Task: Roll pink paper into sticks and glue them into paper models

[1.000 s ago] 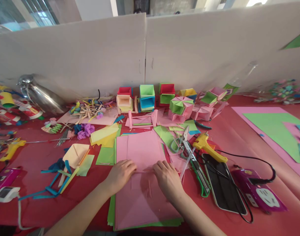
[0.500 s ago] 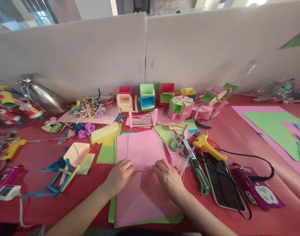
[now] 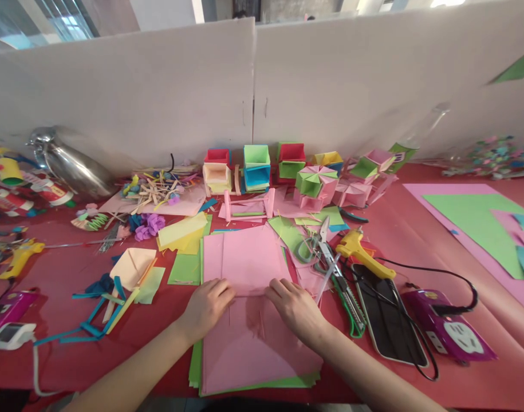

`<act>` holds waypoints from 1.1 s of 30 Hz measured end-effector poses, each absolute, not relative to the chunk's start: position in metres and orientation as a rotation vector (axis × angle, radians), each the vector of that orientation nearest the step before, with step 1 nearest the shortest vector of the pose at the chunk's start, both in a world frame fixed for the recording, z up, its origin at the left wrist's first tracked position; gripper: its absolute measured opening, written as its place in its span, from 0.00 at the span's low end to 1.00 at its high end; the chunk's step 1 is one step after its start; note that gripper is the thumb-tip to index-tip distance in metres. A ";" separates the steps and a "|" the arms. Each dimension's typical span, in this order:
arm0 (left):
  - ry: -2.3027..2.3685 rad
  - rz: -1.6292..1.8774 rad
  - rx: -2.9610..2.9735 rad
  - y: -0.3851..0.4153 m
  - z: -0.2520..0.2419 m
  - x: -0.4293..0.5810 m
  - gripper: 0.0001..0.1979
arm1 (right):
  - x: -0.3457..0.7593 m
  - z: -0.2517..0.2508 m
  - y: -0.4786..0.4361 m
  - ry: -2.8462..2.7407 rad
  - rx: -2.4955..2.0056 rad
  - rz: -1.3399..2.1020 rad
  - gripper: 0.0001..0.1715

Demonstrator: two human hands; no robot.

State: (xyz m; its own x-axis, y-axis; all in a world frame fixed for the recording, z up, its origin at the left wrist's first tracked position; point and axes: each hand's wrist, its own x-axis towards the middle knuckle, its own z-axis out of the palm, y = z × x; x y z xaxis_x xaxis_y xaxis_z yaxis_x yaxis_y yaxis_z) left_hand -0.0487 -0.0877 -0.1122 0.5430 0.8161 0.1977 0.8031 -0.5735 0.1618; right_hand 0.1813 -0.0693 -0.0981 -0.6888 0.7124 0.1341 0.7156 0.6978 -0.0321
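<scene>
Left hand (image 3: 210, 306) and right hand (image 3: 294, 306) both down on the pink paper (image 3: 255, 252), a little apart, one at each end of a straight crosswise edge. Fingers bent, held close together; fingertips meet the paper. Thumbs hidden beneath, so cannot tell whether either hand pinches the edge or only presses it.

Paper lies flat at centre front of the red tabletop (image 3: 442, 229), on top of green sheets (image 3: 195, 366) that stick out at the left and near edges.

Right of the paper: scissors (image 3: 305, 250), a box cutter (image 3: 350, 306), then a yellow glue gun (image 3: 359, 252) by the far end of a dark phone (image 3: 386, 337). Purple power strip (image 3: 450, 329) beyond the phone.

Left: peach paper tray (image 3: 130, 266), near blue strips (image 3: 92, 329).

Behind: coloured paper boxes (image 3: 256, 177) in a row before the pale partition (image 3: 158, 91); metal jug (image 3: 79, 171) tilted, far left.
</scene>
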 end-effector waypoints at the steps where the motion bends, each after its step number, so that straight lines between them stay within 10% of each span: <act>1: 1.431 0.379 2.713 -0.087 -0.111 -0.048 0.06 | 0.180 -0.098 -0.069 -2.774 -1.170 -0.038 0.10; 33: 1.641 0.243 2.697 -0.093 -0.107 -0.044 0.11 | 0.189 -0.103 -0.055 -2.741 -1.109 0.156 0.07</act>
State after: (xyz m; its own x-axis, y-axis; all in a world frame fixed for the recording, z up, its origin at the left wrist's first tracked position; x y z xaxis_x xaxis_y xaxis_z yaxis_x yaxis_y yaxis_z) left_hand -0.0443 -0.0930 -0.1070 0.4510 0.8808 0.1439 0.8847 -0.4625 0.0585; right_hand 0.1892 -0.0546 -0.1032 -0.7056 0.6971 0.1272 0.6782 0.7163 -0.1640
